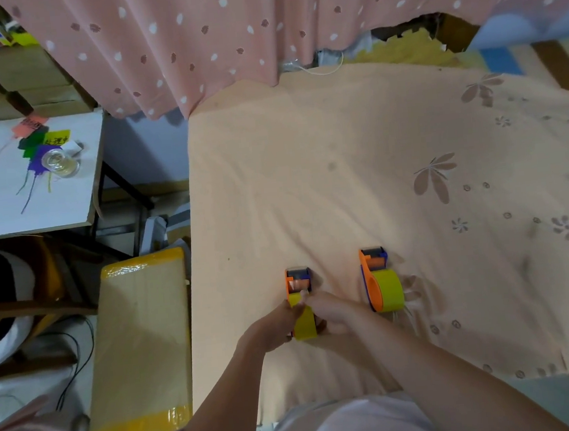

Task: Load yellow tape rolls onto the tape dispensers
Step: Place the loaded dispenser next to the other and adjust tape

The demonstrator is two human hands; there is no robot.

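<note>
On the peach bedsheet (pixel 324 177) we see two orange-and-blue tape dispensers. The right dispenser (pixel 374 269) lies apart, carrying a yellow tape roll (pixel 389 290). Left of it, our left hand (pixel 275 322) and right hand (pixel 333 314) clasp another yellow roll (pixel 302 320) on the left dispenser (pixel 298 280).

A home bedroom — peach floral bedsheet (pixel 357 160) spread flat, pink spotted fabric curtain (pixel 191 34) behind, white side table (pixel 7 205), taped cardboard box (pixel 140 348) alongside.
</note>
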